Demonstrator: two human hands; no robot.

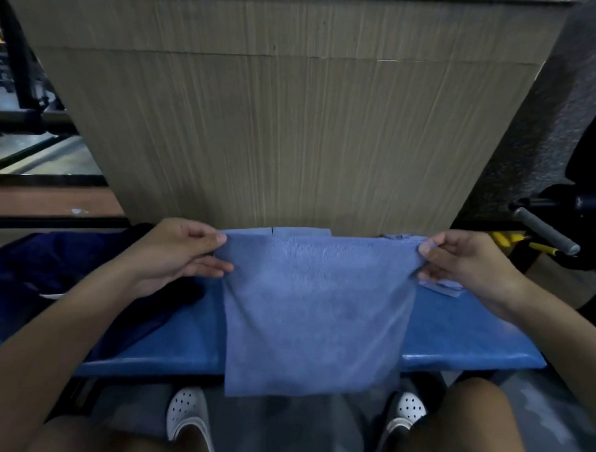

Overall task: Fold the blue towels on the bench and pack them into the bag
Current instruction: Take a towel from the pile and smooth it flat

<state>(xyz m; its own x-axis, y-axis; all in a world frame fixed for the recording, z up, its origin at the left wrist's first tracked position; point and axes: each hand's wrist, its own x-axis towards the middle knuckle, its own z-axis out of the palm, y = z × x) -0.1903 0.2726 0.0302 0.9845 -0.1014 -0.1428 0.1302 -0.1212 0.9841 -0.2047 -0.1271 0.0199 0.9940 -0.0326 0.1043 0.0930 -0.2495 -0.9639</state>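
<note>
A light blue towel [315, 311] hangs in front of me over the blue padded bench [461, 336]. My left hand [177, 252] pinches its top left corner and my right hand [464, 265] pinches its top right corner, so the top edge is stretched flat between them. The lower edge drops past the bench's front edge. More blue towels [301, 231] lie on the bench behind the held one, and another towel's corner [445, 286] shows under my right hand. A dark navy bag [48, 268] lies on the bench's left end, under my left forearm.
A tall cardboard panel [293, 124] stands right behind the bench. Gym equipment with a grey padded handle [543, 229] and yellow parts sits at the right. A black metal frame [27, 115] is at the left. My feet in white perforated shoes [188, 421] are below the bench.
</note>
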